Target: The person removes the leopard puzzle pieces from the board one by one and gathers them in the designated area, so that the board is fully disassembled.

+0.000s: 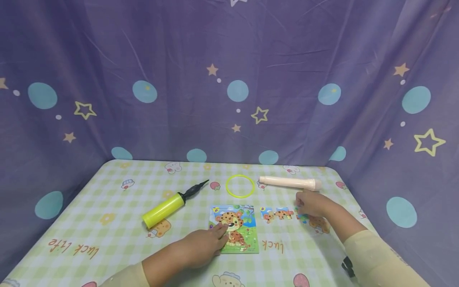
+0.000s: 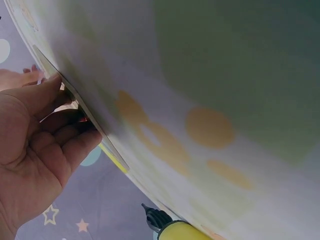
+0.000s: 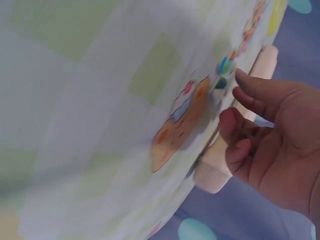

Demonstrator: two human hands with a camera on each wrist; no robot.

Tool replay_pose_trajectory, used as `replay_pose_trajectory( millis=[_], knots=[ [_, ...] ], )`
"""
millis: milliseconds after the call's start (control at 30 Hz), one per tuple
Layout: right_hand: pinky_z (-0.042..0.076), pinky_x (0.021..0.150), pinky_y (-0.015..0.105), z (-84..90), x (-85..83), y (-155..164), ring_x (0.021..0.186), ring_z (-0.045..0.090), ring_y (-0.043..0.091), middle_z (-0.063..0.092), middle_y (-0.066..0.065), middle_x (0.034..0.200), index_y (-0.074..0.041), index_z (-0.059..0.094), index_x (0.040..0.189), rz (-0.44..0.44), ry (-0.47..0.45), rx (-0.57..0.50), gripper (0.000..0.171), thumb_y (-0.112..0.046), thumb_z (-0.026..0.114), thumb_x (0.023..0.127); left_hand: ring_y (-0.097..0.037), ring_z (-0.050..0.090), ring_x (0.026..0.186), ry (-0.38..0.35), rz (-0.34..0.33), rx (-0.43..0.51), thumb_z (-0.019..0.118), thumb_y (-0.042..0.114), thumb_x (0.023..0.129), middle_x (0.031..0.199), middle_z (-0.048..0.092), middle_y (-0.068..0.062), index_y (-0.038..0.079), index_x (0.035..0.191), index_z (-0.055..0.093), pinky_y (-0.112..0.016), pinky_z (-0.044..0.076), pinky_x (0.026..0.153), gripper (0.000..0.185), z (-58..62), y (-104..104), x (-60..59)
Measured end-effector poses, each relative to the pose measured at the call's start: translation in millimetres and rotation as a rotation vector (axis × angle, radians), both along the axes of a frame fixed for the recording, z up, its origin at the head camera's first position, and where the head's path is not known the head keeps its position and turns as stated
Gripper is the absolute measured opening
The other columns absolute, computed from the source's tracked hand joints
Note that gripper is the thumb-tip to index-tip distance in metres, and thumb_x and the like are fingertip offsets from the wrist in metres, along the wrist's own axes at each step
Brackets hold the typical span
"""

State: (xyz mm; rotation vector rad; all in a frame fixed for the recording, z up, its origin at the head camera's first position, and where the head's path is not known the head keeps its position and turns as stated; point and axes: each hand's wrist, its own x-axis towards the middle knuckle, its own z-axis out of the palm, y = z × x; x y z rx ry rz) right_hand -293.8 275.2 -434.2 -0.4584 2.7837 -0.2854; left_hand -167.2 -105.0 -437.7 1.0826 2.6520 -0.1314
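A square leopard picture puzzle (image 1: 250, 235) lies flat on the table. My left hand (image 1: 202, 248) rests on its left side, with fingertips over the leopard picture. In the left wrist view, the fingers of my left hand (image 2: 45, 135) lie along the thin puzzle board (image 2: 107, 137). To the right are loose puzzle pieces (image 1: 283, 213) with leopard parts. My right hand (image 1: 314, 204) is low over another blue-green piece (image 1: 303, 219), partly covering it. In the right wrist view, the thumb and fingers of my right hand (image 3: 280, 132) are apart, with nothing between them.
A yellow hand pump (image 1: 165, 209) with a black nozzle lies at left. A thin yellow ring (image 1: 227, 190) lies behind the puzzle. Just beyond my right hand is a pale pink rod (image 1: 287, 182) with a wider end. A purple curtain (image 1: 179, 119) hangs behind the checked tablecloth (image 1: 122, 207).
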Motion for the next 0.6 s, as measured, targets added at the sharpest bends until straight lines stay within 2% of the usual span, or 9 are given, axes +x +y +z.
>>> replay_pose_trajectory(
  millis=[67, 233, 433, 500, 600],
  knots=[
    [0.049, 0.072, 0.037, 3.0, 1.2, -7, 0.082, 0.053, 0.018, 0.053, 0.004, 0.099, -0.014, 0.06, 0.101, 0.009, 0.053, -0.017, 0.015, -0.024, 0.067, 0.093, -0.023, 0.032, 0.146, -0.001, 0.002, -0.004, 0.053, 0.032, 0.101, 0.158, 0.034, -0.008, 0.017, 0.148, 0.045, -0.035, 0.041, 0.111, 0.05, 0.2, 0, -0.3],
    [0.052, 0.077, 0.04, 9.2, 7.5, -38, 0.092, 0.06, 0.02, 0.059, 0.007, 0.113, -0.011, 0.06, 0.118, 0.055, 0.139, -0.156, 0.032, -0.031, 0.067, 0.094, -0.022, 0.033, 0.146, -0.003, 0.011, -0.018, 0.053, 0.033, 0.101, 0.159, 0.033, -0.007, 0.018, 0.148, 0.045, -0.035, 0.041, 0.111, 0.05, 0.7, 1, -0.2],
    [0.052, 0.078, 0.036, 6.3, 23.4, -87, 0.087, 0.06, 0.013, 0.058, 0.008, 0.121, -0.01, 0.056, 0.132, 0.154, 0.047, -0.288, 0.048, -0.032, 0.07, 0.092, -0.023, 0.034, 0.146, 0.019, 0.009, -0.022, 0.054, 0.032, 0.1, 0.158, 0.035, -0.008, 0.017, 0.147, 0.047, -0.034, 0.042, 0.111, 0.05, 3.2, 2, 1.5],
    [0.053, 0.077, 0.035, 4.4, 30.9, -102, 0.084, 0.059, 0.011, 0.058, 0.006, 0.121, -0.011, 0.055, 0.135, 0.198, 0.018, -0.295, 0.053, -0.034, 0.071, 0.091, -0.022, 0.034, 0.145, 0.022, 0.009, -0.022, 0.054, 0.032, 0.1, 0.158, 0.035, -0.008, 0.017, 0.147, 0.047, -0.034, 0.042, 0.11, 0.05, 4.1, 3, 1.8],
    [0.053, 0.081, 0.033, 0.8, 41.9, -121, 0.089, 0.06, 0.01, 0.058, 0.004, 0.124, -0.011, 0.055, 0.138, 0.263, 0.007, -0.267, 0.059, -0.041, 0.071, 0.089, -0.022, 0.035, 0.145, 0.02, 0.009, -0.023, 0.054, 0.033, 0.1, 0.158, 0.035, -0.008, 0.018, 0.147, 0.047, -0.034, 0.043, 0.11, 0.05, 5.1, 3, 1.5]
  ],
)
